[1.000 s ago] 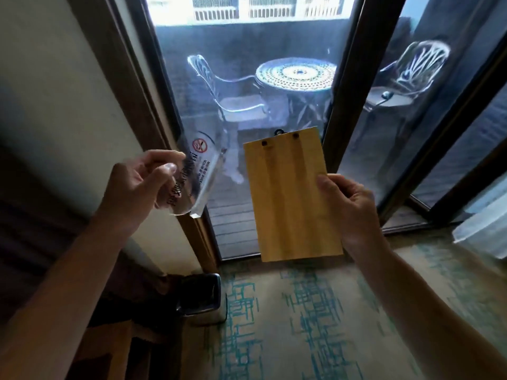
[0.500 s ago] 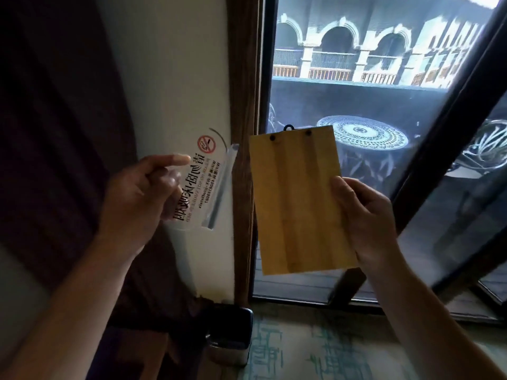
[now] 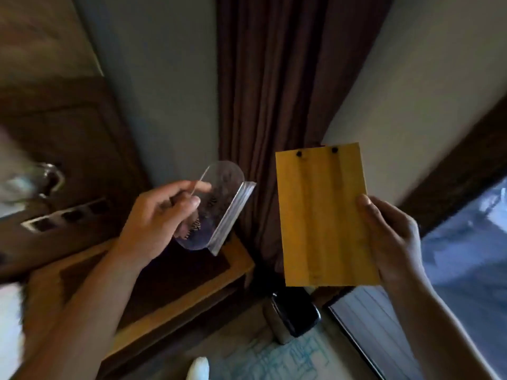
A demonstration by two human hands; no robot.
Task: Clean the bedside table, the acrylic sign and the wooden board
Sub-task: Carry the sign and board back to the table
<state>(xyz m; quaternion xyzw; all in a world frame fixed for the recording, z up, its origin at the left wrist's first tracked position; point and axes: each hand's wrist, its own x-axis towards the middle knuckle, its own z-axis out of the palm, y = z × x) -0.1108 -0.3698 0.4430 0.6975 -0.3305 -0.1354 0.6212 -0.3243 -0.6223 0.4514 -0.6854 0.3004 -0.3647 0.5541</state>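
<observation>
Left hand (image 3: pixel 156 215) pinches the acrylic sign (image 3: pixel 216 207), right hand (image 3: pixel 389 237) grips the wooden board (image 3: pixel 323 215), both poised above the bedside table (image 3: pixel 175 297) — setting them down looks next.

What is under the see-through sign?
The acrylic sign, held in the left hand, hangs above the bedside table. Its dark top shows below; the hand and arm hide part of it.

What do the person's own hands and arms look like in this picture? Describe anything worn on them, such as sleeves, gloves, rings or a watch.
Both the left hand and the right hand are bare, with no gloves. Both forearms are uncovered as far as the picture shows, so no sleeve reaches into view. No watch, bracelet or ring shows on the visible sides, though the picture is slightly blurred. The fingernails look short and unpainted.
</observation>
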